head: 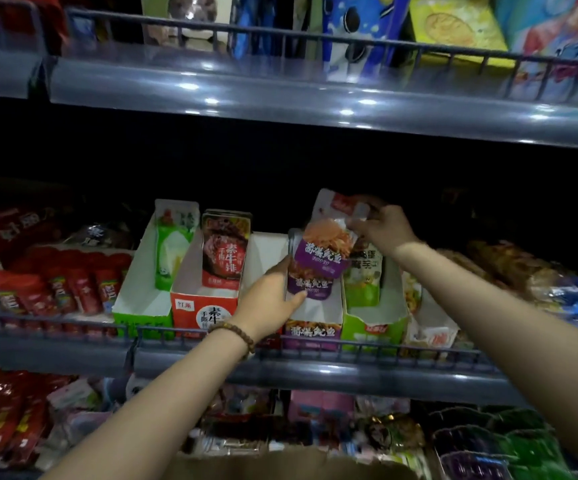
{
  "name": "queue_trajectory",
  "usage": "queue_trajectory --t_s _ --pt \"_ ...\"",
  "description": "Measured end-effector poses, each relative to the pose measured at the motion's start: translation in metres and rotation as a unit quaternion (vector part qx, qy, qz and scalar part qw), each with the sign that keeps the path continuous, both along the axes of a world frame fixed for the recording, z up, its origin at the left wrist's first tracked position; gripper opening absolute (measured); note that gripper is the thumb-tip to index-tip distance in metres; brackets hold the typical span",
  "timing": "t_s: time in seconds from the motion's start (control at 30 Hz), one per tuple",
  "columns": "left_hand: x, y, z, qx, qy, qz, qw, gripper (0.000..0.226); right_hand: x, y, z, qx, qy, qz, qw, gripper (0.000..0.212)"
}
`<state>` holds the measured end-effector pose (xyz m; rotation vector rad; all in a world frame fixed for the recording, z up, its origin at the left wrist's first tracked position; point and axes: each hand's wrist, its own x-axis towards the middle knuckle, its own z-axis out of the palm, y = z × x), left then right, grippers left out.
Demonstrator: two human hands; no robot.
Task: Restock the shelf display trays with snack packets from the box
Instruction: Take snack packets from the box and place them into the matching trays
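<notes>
Behind the shelf's front rail point(73, 328), purple tray point(312, 332) stands between red tray point(190, 304) and green tray point(374, 330), walls touching. Dark open gap above the trays, under upper shelf point(280, 110). Left hand point(267, 299) grips purple packets point(310, 282) at their left edge, inside purple tray. Right hand point(384, 230) pinches the tilted upper packet point(329, 239) at its top. Packets glossy, with an orange food picture.

Bare arms; L wrist bead bracelet point(237, 336)

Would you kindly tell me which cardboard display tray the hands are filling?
The purple cardboard tray, between the red tray and the light green tray; the left hand and right hand hold purple snack packets at it.
</notes>
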<state>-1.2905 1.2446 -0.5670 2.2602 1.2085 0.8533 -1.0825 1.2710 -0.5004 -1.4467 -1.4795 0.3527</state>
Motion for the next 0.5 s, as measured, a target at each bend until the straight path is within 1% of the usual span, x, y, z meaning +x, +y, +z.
queue_trajectory --t_s 0.07,0.13,0.2,0.3,0.4,0.5 --pt "0.003 0.006 -0.006 -0.009 0.003 0.001 1.000 0.060 -0.004 0.017 -0.018 -0.019 -0.078 -0.001 0.997 0.030" --pt "0.004 0.011 -0.013 -0.011 0.013 0.006 1.000 0.065 -0.007 0.028 -0.033 -0.046 -0.132 0.014 0.990 0.030" --pt "0.004 0.015 -0.018 -0.017 0.018 0.008 1.000 0.070 -0.009 0.036 -0.046 -0.036 -0.165 0.029 0.985 0.035" --pt "0.002 0.020 -0.024 -0.035 0.010 0.004 0.999 0.072 -0.010 0.042 -0.058 -0.021 -0.243 -0.001 0.970 0.040" --pt "0.001 0.024 -0.028 -0.048 0.014 0.000 0.999 0.075 -0.008 0.050 -0.060 -0.032 -0.273 -0.009 0.962 0.042" --pt "0.001 0.023 -0.027 -0.040 0.020 0.005 0.999 0.077 -0.009 0.054 -0.058 -0.052 -0.291 -0.020 0.955 0.048"
